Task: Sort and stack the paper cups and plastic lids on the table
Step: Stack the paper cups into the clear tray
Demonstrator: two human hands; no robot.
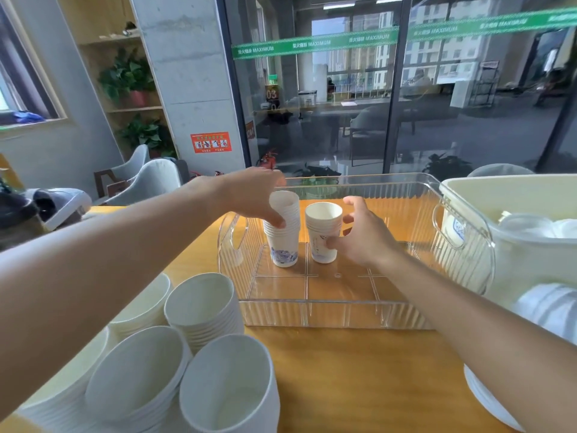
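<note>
- Stacked white paper bowls [199,310] crowd the near left of the worktop [359,370], just outside the clear ribbed bin [337,314].
- Inside the bin, toward its left half, stand two stacks of paper cups side by side.
- Left hand [249,195] comes from above; its grip is closed around the left cup stack [282,235], which bears a blue print.
- Right hand [362,232] has its grip curled on the right cup stack [323,232], thumb against the front.
- Right of the bin sits a cream tub [515,254] holding plastic lids [537,226].
</note>
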